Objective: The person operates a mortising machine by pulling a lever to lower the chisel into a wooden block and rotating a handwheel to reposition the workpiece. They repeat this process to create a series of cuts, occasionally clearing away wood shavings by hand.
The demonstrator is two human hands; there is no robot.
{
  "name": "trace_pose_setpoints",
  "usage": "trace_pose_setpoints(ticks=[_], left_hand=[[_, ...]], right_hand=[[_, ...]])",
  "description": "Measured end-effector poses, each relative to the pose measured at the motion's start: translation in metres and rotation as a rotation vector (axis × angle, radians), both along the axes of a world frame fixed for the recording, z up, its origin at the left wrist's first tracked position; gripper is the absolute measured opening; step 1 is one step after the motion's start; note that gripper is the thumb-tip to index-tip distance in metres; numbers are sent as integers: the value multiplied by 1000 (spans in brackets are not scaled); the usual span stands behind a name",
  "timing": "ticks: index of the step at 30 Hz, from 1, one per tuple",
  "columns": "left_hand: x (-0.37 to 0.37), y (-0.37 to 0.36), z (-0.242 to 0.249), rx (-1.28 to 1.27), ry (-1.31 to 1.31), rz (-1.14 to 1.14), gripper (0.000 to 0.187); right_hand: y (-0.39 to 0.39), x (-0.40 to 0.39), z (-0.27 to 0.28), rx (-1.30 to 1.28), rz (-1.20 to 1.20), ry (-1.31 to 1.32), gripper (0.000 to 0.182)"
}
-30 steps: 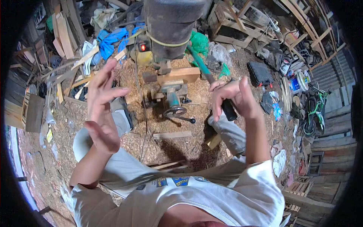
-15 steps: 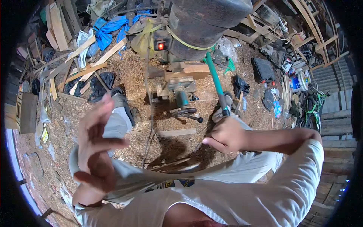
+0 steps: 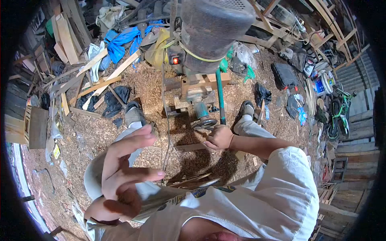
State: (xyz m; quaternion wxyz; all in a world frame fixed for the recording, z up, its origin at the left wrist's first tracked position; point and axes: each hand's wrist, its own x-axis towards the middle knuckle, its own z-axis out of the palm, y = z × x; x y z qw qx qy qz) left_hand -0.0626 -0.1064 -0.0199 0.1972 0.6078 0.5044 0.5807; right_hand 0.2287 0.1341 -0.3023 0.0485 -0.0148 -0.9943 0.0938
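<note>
My right hand (image 3: 220,137) is closed in a fist around the lower end of a green lever (image 3: 220,94). The lever slants down from a dark, dusty machine head (image 3: 209,36), like that of a drill press. In mid-air on the left, above my lap, my left hand (image 3: 124,172) holds nothing, with thumb and fingers apart. Beneath the head, a wooden block (image 3: 207,80) is set in a clamp whose handwheel (image 3: 204,122) lies just left of my right fist. The tool tip under the head is hidden.
A red-lit switch (image 3: 175,60) and a hanging cord (image 3: 164,104) are at the machine's left. Sawdust and wood strips (image 3: 96,82) cover the floor. A black case (image 3: 284,75), plastic bags and a small green bicycle (image 3: 337,116) are on the right.
My right hand and the lever's lower end have shifted left, and the lever hangs more upright. My left hand has moved right and lower, staying open. The whole view has also shifted slightly.
</note>
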Motion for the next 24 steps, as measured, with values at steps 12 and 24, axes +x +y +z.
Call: trace_pose_setpoints(ticks=[12,24], left_hand=[[40,38,12,267,110,-27,111],[67,78,13,362,174,147,109]], right_hand=[[-32,20,149,46,-52,-178,65],[46,-5,385,-1007,-277,318,85]])
